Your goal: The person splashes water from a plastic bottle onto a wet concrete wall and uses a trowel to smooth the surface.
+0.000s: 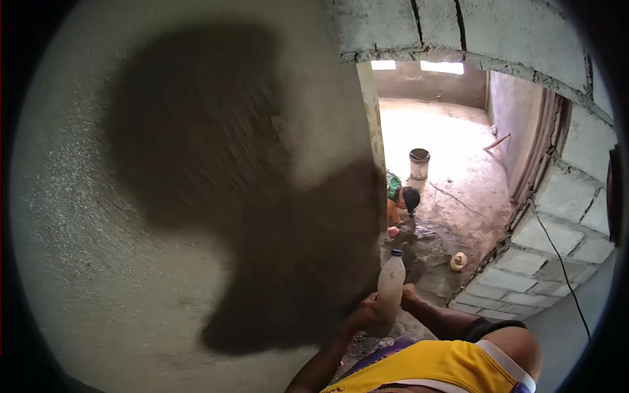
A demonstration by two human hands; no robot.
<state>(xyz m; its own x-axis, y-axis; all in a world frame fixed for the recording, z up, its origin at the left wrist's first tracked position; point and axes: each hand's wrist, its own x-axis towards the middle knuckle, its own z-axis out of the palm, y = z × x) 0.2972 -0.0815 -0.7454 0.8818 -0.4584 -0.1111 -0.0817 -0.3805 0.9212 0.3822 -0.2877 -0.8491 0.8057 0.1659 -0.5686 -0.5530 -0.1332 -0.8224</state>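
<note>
A pale plastic bottle (391,281) with a blue cap stands upright between my hands, low at the lower centre of the view. My left hand (363,311) is closed on the bottle's lower left side. My right hand (409,295) is at the bottle's right side, its fingers mostly hidden behind it. The plastered wall (131,281) fills the left, very near my left arm, with a large dark shadow across it.
Beyond an opening, another person (407,200) in green bends low by the wall's edge. A bucket (419,167) and a cream container (458,261) stand on the concrete floor (458,144). Blockwork (560,196) with a hanging black cable (559,255) borders the right.
</note>
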